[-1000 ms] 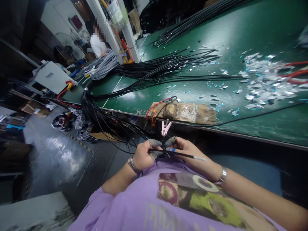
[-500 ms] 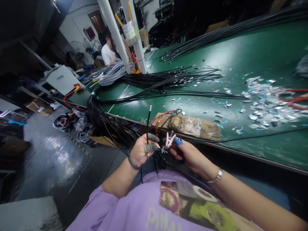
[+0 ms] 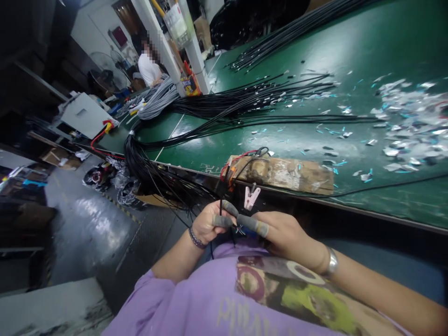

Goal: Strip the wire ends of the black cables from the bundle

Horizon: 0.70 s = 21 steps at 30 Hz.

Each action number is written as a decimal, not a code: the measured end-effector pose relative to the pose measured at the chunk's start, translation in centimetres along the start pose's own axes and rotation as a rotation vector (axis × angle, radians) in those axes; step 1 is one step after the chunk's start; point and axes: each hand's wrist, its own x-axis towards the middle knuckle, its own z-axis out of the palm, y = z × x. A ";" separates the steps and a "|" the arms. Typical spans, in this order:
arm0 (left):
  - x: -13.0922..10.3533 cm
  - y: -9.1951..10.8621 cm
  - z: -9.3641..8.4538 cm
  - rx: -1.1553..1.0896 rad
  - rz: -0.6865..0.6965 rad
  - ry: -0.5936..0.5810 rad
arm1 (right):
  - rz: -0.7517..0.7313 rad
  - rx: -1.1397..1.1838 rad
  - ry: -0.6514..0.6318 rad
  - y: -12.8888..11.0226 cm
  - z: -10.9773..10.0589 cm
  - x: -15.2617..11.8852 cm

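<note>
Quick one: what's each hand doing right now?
Left hand: closed, pinching a black cable between covered fingertips.
Right hand: curled, fingertips at the thin coloured wires; whether it grips them cannot be told.

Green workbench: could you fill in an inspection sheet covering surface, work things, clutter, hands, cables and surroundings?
Surface: green workbench, with a wooden board at its near edge.
Work things: black cable, thin coloured wires, pink clothespin.
Clutter: foil scraps, thickest at right, and blue bits.
Hands: left hand pinches the cable; right hand by the wires, grip unclear.
Cables: black bundles and a grey coil on the bench.
Surroundings: person in white; fan.
</note>
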 end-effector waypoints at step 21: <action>0.0 1.1 1.4 0.311 -0.164 -0.106 | 0.641 0.970 -0.424 -1.1 -1.6 1.8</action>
